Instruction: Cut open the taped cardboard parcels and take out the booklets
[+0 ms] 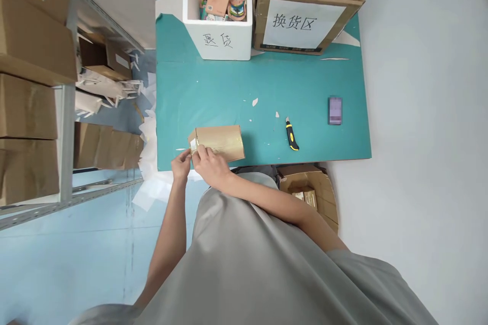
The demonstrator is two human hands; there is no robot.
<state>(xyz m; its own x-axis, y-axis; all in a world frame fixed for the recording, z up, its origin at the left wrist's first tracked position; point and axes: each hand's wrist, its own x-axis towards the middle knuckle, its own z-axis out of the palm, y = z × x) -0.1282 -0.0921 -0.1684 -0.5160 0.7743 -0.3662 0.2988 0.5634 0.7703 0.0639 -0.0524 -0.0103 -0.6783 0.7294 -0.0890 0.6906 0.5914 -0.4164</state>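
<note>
A small brown cardboard box (223, 141) with shiny tape lies on the green table near its front left edge. A white label shows at the box's left end. My left hand (180, 165) is at the lower left corner of the box, its fingers pinched together; what they grip is too small to make out. Over the left part of the box rests my right hand (210, 165), fingers curled against its taped surface near the label. To the right of the box lies a black and yellow utility knife (292, 135).
At the table's (213, 86) back stand a white foam bin (224, 40) and a labelled carton (305, 25), both holding packets. A phone (335, 110) lies at the right. Shelves with boxes (28, 111) stand left; an open carton (328, 198) is below the front edge.
</note>
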